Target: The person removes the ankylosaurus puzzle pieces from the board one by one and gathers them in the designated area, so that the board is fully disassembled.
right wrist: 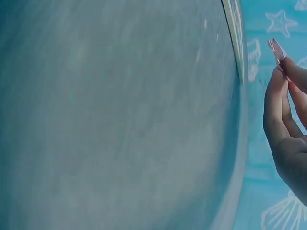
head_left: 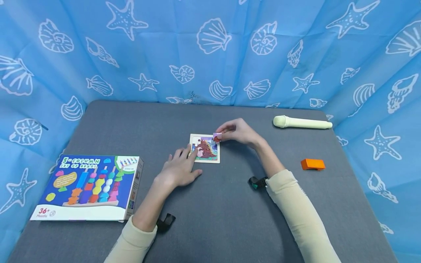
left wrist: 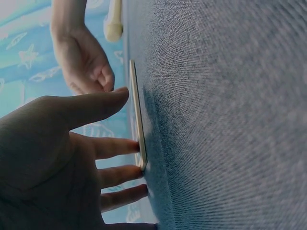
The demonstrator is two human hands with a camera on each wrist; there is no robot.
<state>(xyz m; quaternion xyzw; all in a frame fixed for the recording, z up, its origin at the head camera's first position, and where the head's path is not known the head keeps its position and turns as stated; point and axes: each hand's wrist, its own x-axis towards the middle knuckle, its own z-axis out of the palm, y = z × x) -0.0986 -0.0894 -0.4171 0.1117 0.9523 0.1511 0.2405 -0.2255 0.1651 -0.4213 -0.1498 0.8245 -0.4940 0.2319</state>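
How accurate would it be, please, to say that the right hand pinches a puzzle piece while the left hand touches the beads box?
Not quite: the left hand touches the puzzle board, not the beads box, as the head view shows. The right hand does pinch a puzzle piece.

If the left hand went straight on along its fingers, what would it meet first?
The puzzle board, most likely; the left hand seems to touch its left edge, though exact contact is unclear.
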